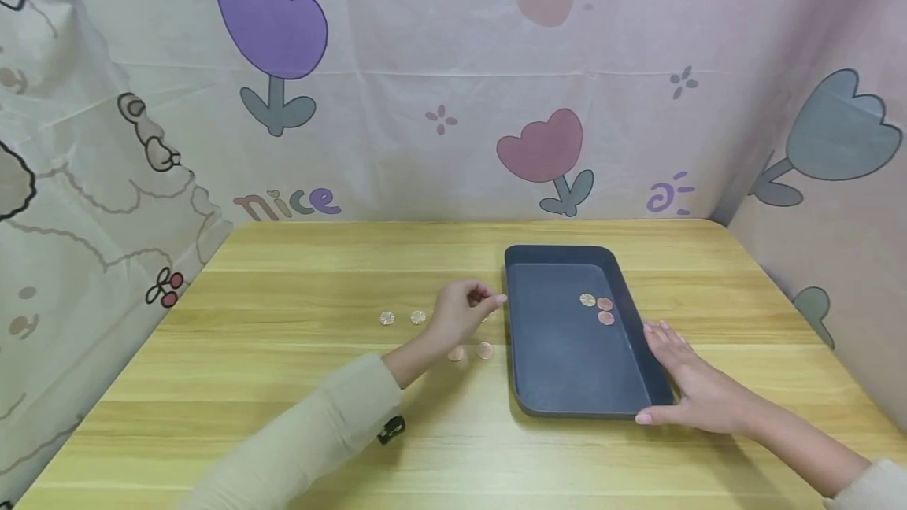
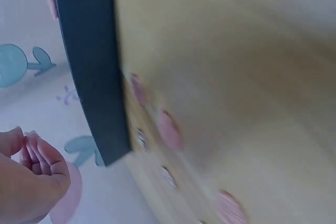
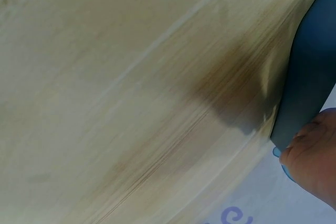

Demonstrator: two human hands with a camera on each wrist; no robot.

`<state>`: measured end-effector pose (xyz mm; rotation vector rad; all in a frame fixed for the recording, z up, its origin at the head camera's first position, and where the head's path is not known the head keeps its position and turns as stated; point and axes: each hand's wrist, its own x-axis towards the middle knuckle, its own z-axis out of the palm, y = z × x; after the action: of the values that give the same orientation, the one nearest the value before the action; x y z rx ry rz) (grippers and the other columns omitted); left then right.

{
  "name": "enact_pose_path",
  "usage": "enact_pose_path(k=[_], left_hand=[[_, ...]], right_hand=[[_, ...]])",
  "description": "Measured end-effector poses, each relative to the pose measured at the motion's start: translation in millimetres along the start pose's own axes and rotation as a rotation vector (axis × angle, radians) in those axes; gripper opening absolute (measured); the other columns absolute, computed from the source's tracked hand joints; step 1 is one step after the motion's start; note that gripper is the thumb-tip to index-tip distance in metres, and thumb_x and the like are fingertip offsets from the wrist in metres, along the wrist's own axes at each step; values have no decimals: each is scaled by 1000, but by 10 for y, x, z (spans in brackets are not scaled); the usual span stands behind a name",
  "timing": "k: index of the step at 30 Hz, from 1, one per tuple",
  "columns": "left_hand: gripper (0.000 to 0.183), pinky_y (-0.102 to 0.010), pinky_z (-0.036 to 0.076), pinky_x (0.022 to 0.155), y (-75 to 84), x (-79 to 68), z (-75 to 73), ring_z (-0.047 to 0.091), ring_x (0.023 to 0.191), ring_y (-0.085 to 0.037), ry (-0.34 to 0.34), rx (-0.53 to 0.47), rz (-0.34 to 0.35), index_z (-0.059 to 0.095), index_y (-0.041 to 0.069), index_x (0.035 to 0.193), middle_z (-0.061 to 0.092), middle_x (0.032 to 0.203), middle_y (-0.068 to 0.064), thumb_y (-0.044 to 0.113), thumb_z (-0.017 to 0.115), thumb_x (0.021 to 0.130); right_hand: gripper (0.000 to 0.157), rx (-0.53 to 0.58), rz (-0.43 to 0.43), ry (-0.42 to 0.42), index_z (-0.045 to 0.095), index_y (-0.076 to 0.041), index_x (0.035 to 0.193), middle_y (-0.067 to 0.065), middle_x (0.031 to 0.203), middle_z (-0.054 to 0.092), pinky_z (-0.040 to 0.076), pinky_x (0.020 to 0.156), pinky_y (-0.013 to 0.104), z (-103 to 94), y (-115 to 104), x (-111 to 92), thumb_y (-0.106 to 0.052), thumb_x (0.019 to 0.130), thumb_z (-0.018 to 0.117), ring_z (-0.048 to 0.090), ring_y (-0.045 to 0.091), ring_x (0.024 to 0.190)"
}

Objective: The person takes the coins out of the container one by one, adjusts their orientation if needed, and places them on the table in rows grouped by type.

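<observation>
My left hand point(image 1: 459, 312) is at the left rim of a dark grey rectangular tray point(image 1: 560, 360), thumb and fingertips pinched together. They seem to hold a coin, hidden by the fingertips. In the left wrist view that pinch is beside the tray's wall point(image 2: 89, 66). Against the tray's right wall and front corner rests my right hand point(image 1: 701, 388), fingers extended and thumb at the front edge. Inside the tray lie a gold coin point(image 1: 587, 300) and two copper-coloured coins point(image 1: 605, 318).
Left of the tray, gold coins point(image 1: 418, 317) and copper-coloured coins point(image 1: 485, 350) lie in rows on the wooden table point(image 1: 283, 384); the left arm covers part of them. A printed cloth point(image 1: 411, 38) hangs behind. A small black clip-like thing point(image 1: 391, 430) shows by the left sleeve.
</observation>
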<state>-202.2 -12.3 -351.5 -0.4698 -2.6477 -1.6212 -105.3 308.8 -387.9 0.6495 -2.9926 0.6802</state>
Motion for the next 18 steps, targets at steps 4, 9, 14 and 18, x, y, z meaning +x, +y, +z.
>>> enact_pose_path(k=[4, 9, 14, 18], left_hand=[[16, -13, 41, 54, 159, 83, 151, 47, 61, -6, -17, -26, 43, 63, 1, 80, 62, 72, -9, 16, 66, 81], [15, -12, 38, 51, 368, 180, 314, 46, 59, -5, -26, -3, 85, 64, 3, 82, 63, 72, -8, 18, 66, 81], [15, -12, 38, 50, 530, 258, 465, 47, 57, -4, -17, 15, 150, 65, 5, 83, 64, 72, -6, 20, 66, 82], [14, -11, 39, 51, 633, 340, 595, 49, 58, -3, -18, 10, 192, 65, 6, 84, 64, 71, -4, 21, 66, 82]], right_hand=[[114, 7, 4, -1, 7, 2, 143, 32, 144, 15, -12, 95, 1, 3, -1, 0, -48, 65, 74, -3, 34, 139], [114, 19, 17, -6, 6, -1, 144, 31, 145, 14, -13, 95, 3, 1, -2, -4, -49, 65, 74, -3, 35, 139], [114, 26, 31, -14, 6, -3, 144, 29, 146, 13, -12, 95, 4, -1, -8, -5, -50, 65, 73, -3, 34, 139], [114, 36, 31, -12, 6, -3, 144, 28, 147, 13, -12, 97, 7, 6, -7, -5, -49, 65, 74, -1, 36, 139]])
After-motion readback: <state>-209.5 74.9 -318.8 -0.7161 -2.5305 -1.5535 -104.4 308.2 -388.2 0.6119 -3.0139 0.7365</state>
